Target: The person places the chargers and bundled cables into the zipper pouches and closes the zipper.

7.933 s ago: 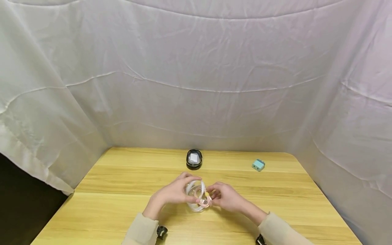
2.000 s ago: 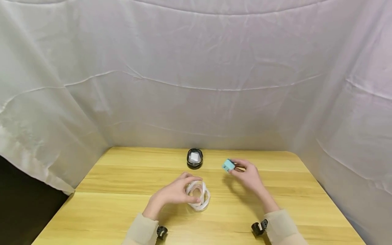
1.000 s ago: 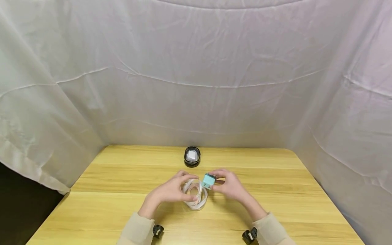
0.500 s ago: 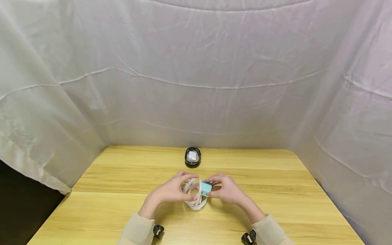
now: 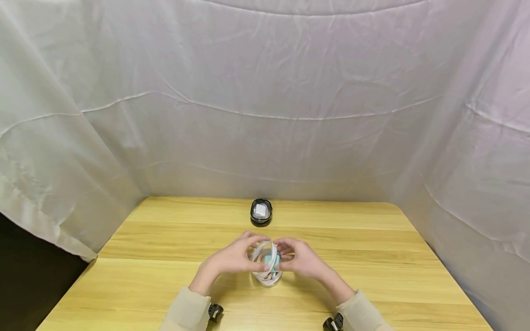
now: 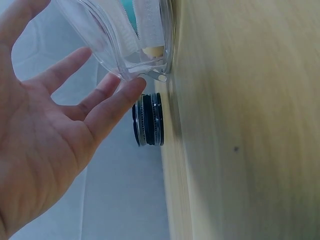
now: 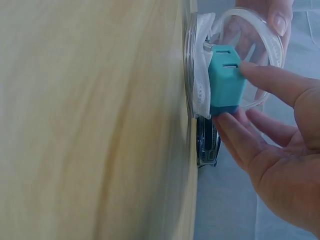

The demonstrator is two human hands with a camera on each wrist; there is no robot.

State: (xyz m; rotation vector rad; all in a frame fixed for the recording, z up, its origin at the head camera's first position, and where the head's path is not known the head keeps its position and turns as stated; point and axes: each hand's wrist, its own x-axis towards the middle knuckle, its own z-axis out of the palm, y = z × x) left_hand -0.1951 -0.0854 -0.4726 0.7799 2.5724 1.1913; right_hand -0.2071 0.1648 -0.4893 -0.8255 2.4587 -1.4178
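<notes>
A small round clear zip pouch stands on the table with its lid raised. My left hand holds the lid between thumb and fingers; in the left wrist view its fingertips touch the clear side of the pouch. With thumb and fingers my right hand pinches a teal USB wall charger in the pouch's opening, its two slots facing up in the right wrist view. A pale pink charging cable lies coiled inside, partly covered by the charger. The charger's prongs are hidden.
A black-rimmed clear case with a white item inside stands behind the pouch, near the table's back edge. Grey-white cloth hangs behind and at both sides of the wooden table.
My right hand has put down the pink cable in the pouch, picked up the teal charger from the right and carried it left into the pouch's opening. My left hand stays on the pouch.
</notes>
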